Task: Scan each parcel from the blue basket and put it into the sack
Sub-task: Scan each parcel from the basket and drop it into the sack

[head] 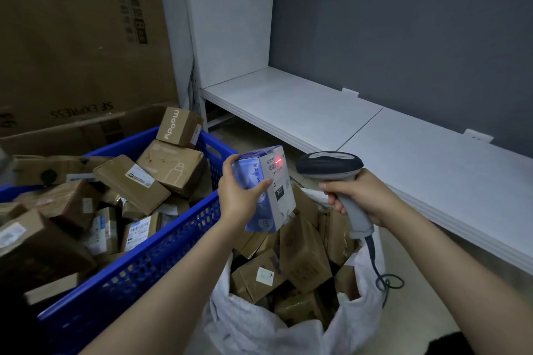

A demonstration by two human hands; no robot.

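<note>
A blue-and-white parcel (264, 187) is held above the open white sack (253, 326) of cardboard boxes, gripped by the left hand (240, 196); the right hand (360, 196) grips a scanner (331, 167), its red line on the label; the blue basket (150, 262) stands just beside the sack.

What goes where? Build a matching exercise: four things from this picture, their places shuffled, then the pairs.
1. blue-and-white carton parcel
2. grey handheld barcode scanner
3. brown cardboard box printed moody
4. white-labelled brown cardboard box

A. inside the white fabric sack
B. gripped by the right hand
C. atop the heap in the blue plastic basket
D. held by the left hand

Pairs: 1-D, 2-B, 3-C, 4-A.
</note>
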